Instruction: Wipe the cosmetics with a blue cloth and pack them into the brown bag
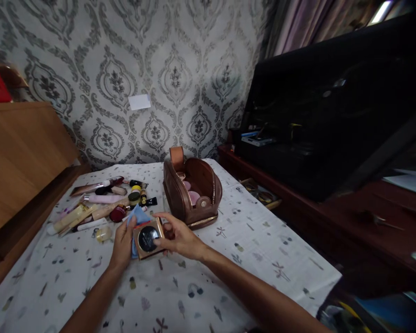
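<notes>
A square gold-coloured compact (142,253) with a round black face is held up between both hands over the table. My right hand (184,238) grips its right side, thumb on the black face. My left hand (122,245) is closed on a light blue cloth (138,213) at the compact's left edge; part of the cloth shows behind the compact. Just beyond my right hand stands an open brown leather cosmetic bag (175,194), unzipped, with pink round items (194,197) inside.
Many cosmetics, including a pink tube (102,199), a dark red round item (118,213) and a small jar (103,234), lie at the left on the patterned white tablecloth (201,296). A wooden cabinet (24,143) stands left; a large black screen (319,115) stands right.
</notes>
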A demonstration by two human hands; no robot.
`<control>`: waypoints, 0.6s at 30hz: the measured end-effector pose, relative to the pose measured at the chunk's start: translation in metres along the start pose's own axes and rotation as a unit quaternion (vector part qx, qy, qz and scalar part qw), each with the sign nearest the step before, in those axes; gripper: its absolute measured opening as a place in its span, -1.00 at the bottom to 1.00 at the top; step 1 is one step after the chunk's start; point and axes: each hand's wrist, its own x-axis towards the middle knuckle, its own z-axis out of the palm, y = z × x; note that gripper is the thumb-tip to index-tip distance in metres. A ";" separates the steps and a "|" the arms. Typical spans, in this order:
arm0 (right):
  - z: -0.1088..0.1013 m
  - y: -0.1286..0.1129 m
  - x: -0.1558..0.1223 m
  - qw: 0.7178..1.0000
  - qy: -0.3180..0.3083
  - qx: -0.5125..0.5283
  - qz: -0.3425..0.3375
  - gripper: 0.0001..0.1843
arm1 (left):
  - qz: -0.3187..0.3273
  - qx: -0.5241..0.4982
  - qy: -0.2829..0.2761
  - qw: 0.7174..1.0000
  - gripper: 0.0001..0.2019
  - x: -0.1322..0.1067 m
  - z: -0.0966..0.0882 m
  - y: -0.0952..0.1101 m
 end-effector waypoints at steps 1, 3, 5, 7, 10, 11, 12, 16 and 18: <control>-0.003 -0.002 -0.003 1.000 0.003 -0.013 -0.007 -0.23 | 0.012 0.003 -0.016 1.000 -0.49 0.000 0.002 0.001; -0.008 -0.008 -0.008 0.999 0.009 -0.039 -0.016 -0.26 | 0.041 0.014 -0.035 0.998 -0.52 0.001 0.007 0.004; -0.013 -0.013 -0.013 0.998 0.016 -0.060 -0.023 -0.28 | 0.071 0.039 -0.038 0.996 -0.54 0.004 0.013 0.008; -0.018 -0.019 -0.017 0.997 0.026 -0.067 -0.034 -0.30 | 0.103 0.068 -0.039 0.992 -0.55 0.008 0.019 0.014; -0.024 -0.031 -0.021 0.996 0.050 -0.053 -0.050 -0.29 | 0.168 0.103 -0.048 0.979 -0.59 0.015 0.030 0.024; -0.026 -0.036 -0.022 0.996 0.061 -0.046 -0.055 -0.29 | 0.195 0.115 -0.053 0.973 -0.61 0.018 0.034 0.028; -0.029 -0.041 -0.023 0.995 0.071 -0.042 -0.059 -0.28 | 0.222 0.128 -0.062 0.964 -0.62 0.020 0.039 0.032; -0.042 -0.062 -0.026 0.992 0.088 -0.041 -0.076 -0.26 | 0.307 0.187 -0.121 0.925 -0.62 0.029 0.058 0.050; -0.049 -0.072 -0.029 0.990 0.102 -0.057 -0.081 -0.26 | 0.335 0.221 -0.142 0.905 -0.55 0.033 0.067 0.057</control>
